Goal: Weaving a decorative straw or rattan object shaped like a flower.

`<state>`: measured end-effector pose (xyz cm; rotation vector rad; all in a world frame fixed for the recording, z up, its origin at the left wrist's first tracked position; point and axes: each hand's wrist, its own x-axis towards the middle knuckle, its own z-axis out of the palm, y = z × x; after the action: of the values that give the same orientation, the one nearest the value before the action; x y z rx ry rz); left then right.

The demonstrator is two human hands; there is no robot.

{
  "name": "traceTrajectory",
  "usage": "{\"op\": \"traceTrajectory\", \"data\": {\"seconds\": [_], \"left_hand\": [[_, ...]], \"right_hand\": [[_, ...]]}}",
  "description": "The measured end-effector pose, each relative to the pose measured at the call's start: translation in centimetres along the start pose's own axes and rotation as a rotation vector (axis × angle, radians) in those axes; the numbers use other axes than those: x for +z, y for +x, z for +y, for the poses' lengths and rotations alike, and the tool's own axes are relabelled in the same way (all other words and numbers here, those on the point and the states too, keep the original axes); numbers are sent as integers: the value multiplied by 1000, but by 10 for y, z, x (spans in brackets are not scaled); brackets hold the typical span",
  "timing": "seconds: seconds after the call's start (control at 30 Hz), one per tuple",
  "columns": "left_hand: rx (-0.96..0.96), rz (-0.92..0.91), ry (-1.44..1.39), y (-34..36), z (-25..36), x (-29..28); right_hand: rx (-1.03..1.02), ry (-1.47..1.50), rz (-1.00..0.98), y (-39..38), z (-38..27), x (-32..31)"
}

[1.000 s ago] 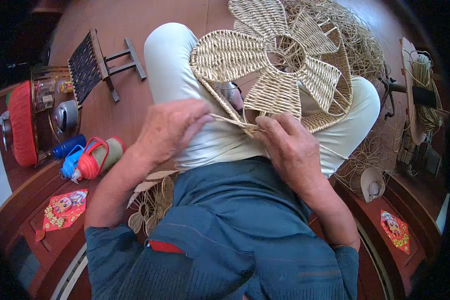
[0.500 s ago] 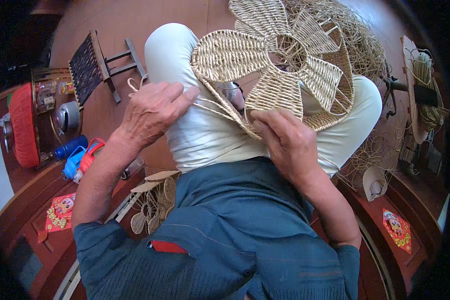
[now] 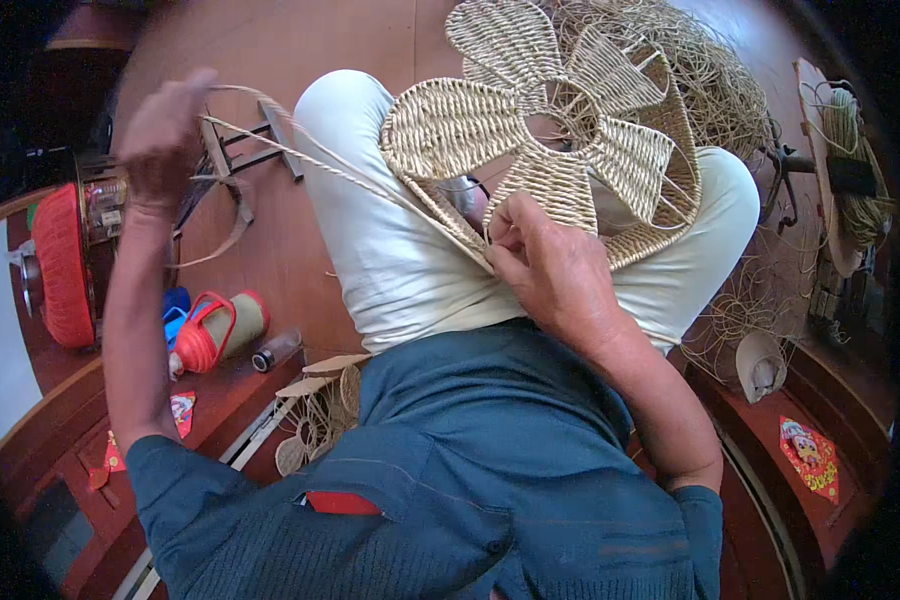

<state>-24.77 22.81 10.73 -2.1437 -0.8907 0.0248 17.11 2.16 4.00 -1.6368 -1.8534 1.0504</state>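
Note:
A woven straw basket (image 3: 450,128) with flower-like petals around a round opening rests across my thighs. My right hand (image 3: 560,265) pinches its near rim below the lowest petal, thumb and forefinger pressed together; the exact strand between them is hidden. From that rim a twisted straw cord (image 3: 320,165) stretches to the upper left, doubled into two strands. My left hand (image 3: 160,145), blurred by motion, is raised well away from the basket and closed on the cord. A loose loop of cord hangs below this hand.
A heap of loose straw cord (image 3: 715,95) lies beyond the basket. Left are a stool (image 3: 275,140), a red-handled thermos flask (image 3: 220,325) and a glass jar (image 3: 277,350). More woven pieces (image 3: 320,420) sit by my left hip. A board with coiled cord (image 3: 845,150) stands at right.
My left hand has swung up and left, away from my knee, drawing the cord out long. My right hand stays at the rim, shifted slightly left. The basket has shifted slightly.

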Motion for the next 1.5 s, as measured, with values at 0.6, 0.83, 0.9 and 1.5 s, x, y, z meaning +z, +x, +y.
{"op": "traceTrajectory", "data": {"seconds": [0.6,0.83,0.9,1.5], "left_hand": [[-211,-198,-1278,27,227,-161],[-229,-104,-1185,25,260,-163],[-258,-249,-1288,23,261,-165],[-721,-1004,-2308,54,247,-127]], "right_hand": [[-10,-185,123,0,-5,24],[-30,-196,151,-11,12,40],[-54,-188,186,-11,10,42],[-246,-6,269,-22,5,19]]}}
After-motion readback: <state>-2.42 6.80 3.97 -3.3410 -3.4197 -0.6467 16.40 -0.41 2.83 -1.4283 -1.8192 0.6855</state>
